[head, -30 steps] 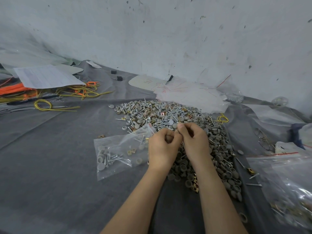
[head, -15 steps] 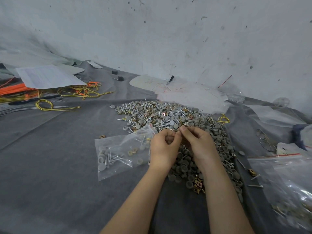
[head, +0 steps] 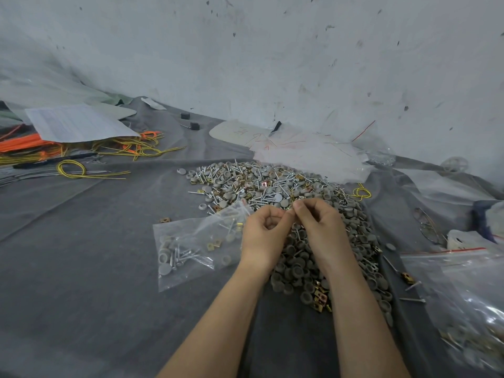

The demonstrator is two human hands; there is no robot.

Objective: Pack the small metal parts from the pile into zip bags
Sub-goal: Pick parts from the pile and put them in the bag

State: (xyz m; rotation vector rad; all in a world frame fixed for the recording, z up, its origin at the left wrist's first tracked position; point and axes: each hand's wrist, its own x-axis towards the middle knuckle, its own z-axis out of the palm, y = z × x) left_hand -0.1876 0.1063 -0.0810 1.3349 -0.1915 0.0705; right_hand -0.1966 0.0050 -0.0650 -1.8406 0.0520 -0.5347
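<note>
A pile of small metal parts (head: 272, 186), made of screws, grey round caps and brass clips, spreads over the grey cloth (head: 81, 268). A clear zip bag (head: 188, 249) holding some of these parts lies left of the pile. My left hand (head: 263, 238) grips the bag's right end at its mouth, fingers curled. My right hand (head: 320, 227) hovers over the pile, and its fingertips pinch the same edge right beside my left thumb. The bag's edge between the fingers is mostly hidden.
A larger red-striped zip bag (head: 463, 290) with parts lies at the right. Yellow and orange wires (head: 109, 154) and a paper sheet (head: 73, 124) are at the back left. A stack of empty bags (head: 308, 154) lies behind the pile, and the wall (head: 272, 64) stands close behind it.
Both hands stay pinched together at the bag's mouth. My right wrist has shifted slightly to the right; the bag has barely moved.
</note>
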